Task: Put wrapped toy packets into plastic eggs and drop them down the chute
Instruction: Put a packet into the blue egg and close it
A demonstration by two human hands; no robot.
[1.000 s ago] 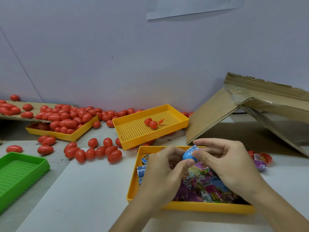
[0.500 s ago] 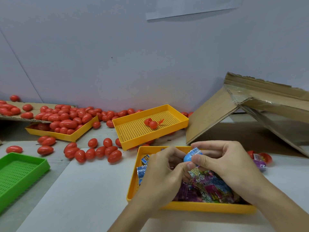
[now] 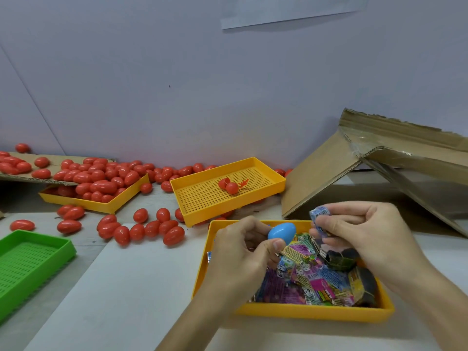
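At the far left, a bright green perforated plastic tray (image 3: 30,262) sits on the white table (image 3: 121,287), its near end cut off by the edge of view. Behind it, a flat sheet of brown cardboard (image 3: 54,162) and a shallow yellow plastic tray (image 3: 101,203) are heaped with glossy red plastic eggs (image 3: 101,184), and more red eggs lie scattered along the foot of the pale wall and across the table in front. Toward the middle, a second yellow perforated tray (image 3: 202,198) stands tilted, holding a couple of red egg pieces (image 3: 229,186). Nearer the viewer, a third yellow tray (image 3: 316,311) is filled with colourful wrapped toy packets (image 3: 314,279). Over this tray the person's left hand (image 3: 243,257) grips a small blue plastic egg (image 3: 282,233) between thumb and curled fingers, the egg held just above the packets. Just to its right, apart from the egg, the right hand (image 3: 362,236) pinches a blue-and-white wrapped packet (image 3: 320,216) between thumb and fingertips, lifted clear of the pile. Behind the right hand, at the far right, a chute of folded brown cardboard (image 3: 329,173) patched with clear tape leans against the wall and slopes down to the table.
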